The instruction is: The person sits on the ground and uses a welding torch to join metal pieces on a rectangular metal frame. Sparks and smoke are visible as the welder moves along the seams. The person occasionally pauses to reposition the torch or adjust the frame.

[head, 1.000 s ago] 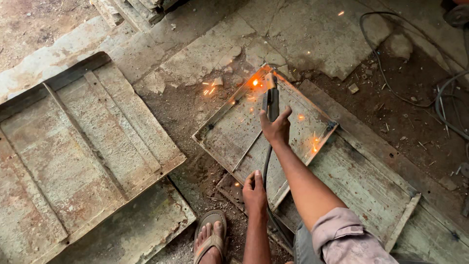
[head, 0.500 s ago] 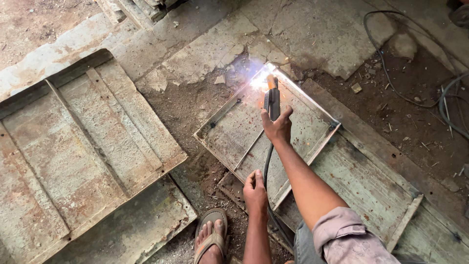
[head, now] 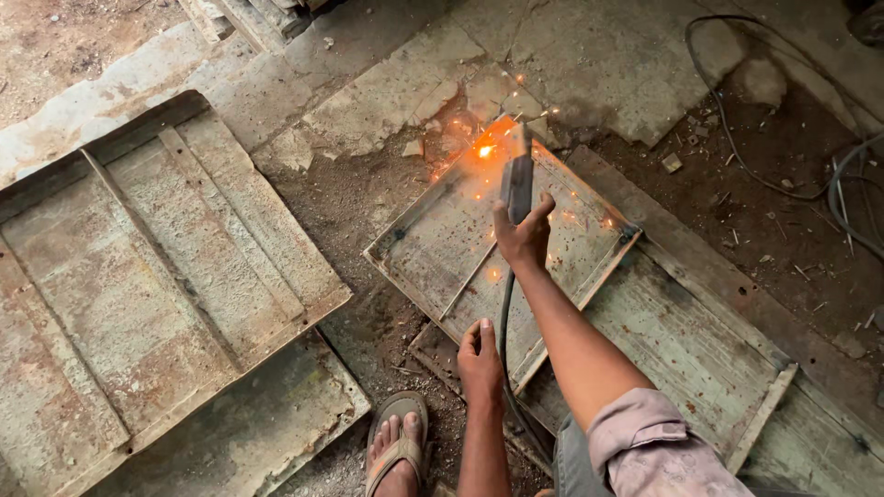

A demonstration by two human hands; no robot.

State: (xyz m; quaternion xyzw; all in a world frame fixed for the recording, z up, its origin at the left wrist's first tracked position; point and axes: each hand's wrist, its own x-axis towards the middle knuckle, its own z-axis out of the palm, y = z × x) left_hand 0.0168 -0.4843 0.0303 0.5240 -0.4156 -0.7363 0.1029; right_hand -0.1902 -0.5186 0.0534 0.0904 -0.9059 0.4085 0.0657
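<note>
My right hand [head: 523, 236] grips a grey welding electrode holder [head: 517, 181] whose tip points at the far corner of a small square metal panel [head: 433, 248], where an orange glow and sparks [head: 483, 150] fly. A dark cable [head: 505, 331] runs from the holder back along my arm. My left hand [head: 480, 361] rests on the near edge of that panel, fingers curled at its rim. The small panel lies tilted on a longer panel [head: 700, 350].
A large rusty ribbed metal panel [head: 138, 276] lies at the left over another sheet [head: 267, 433]. My sandalled foot [head: 398, 448] stands on dirt below the small panel. Black cables [head: 737, 147] curl at the right. Broken concrete slabs [head: 387, 83] lie beyond.
The bright white arc flash of half a second ago has faded to an orange glow with scattered sparks. Both hands stay in nearly the same place.
</note>
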